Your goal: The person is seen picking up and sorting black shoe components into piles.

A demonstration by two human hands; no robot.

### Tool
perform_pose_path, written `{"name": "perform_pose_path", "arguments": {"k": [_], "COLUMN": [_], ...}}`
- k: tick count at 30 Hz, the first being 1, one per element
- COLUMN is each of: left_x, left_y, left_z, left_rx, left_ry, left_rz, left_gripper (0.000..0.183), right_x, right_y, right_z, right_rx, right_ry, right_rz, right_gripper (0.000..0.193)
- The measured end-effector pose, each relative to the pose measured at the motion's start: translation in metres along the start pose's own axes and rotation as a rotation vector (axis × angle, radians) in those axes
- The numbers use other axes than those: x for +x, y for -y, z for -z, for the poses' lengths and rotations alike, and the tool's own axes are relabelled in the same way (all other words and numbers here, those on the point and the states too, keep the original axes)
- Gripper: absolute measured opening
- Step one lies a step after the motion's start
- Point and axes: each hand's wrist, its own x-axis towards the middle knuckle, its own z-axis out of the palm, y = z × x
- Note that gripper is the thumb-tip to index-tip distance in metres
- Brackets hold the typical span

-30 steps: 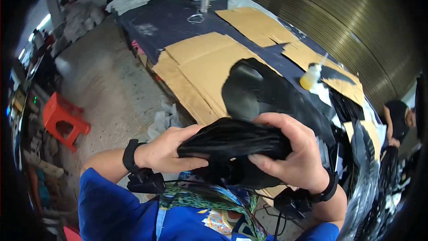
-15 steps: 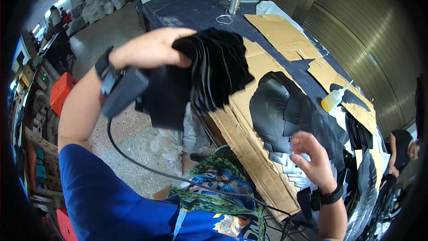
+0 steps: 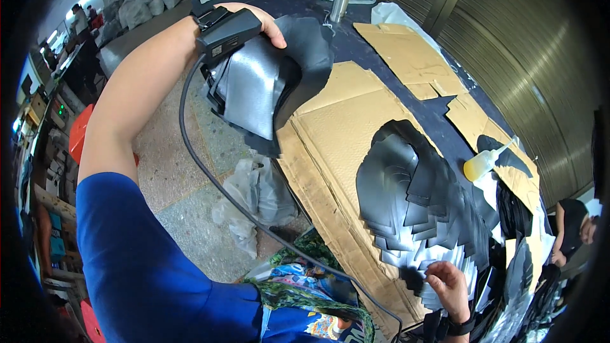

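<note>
My left hand, raised over the table's left edge, grips a stack of black leather-like cut pieces. The stack's smooth, shiny faces show, and its lower end hangs past the edge. At the lower right, my right hand is beside the near end of a fanned spread of similar black pieces. Its fingers are bent, with thumb and fingertips a little apart and nothing visible between them. The spread lies overlapped on a cardboard sheet.
A squeeze bottle of yellow liquid stands at the right near more cardboard. A metal flask is at the back. A cable runs from my left wrist across my front. Plastic bags sit below the table edge. Another person is at far right.
My left hand has lifted the stack up and left, turning it so shiny faces show. My right hand has moved down toward the near end of the spread, its fingers more bent.
</note>
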Motion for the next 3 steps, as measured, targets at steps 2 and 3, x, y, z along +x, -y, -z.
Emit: {"name": "perform_pose_path", "arguments": {"k": [2, 3], "left_x": [0.01, 0.0141], "left_y": [0.0025, 0.002], "left_z": [0.0023, 0.004], "left_rx": [-0.105, -0.104], "left_ry": [-0.123, -0.122], "left_rz": [-0.107, -0.106], "left_gripper": [0.027, 0.027], "right_x": [-0.0003, -0.0003], "right_y": [-0.0078, -0.0134], "right_z": [0.0032, 0.0064], "right_rx": [0.096, 0.148], "right_ry": [-0.038, -0.036], "right_rz": [-0.066, -0.079], "right_gripper": [0.017, 0.021]}}
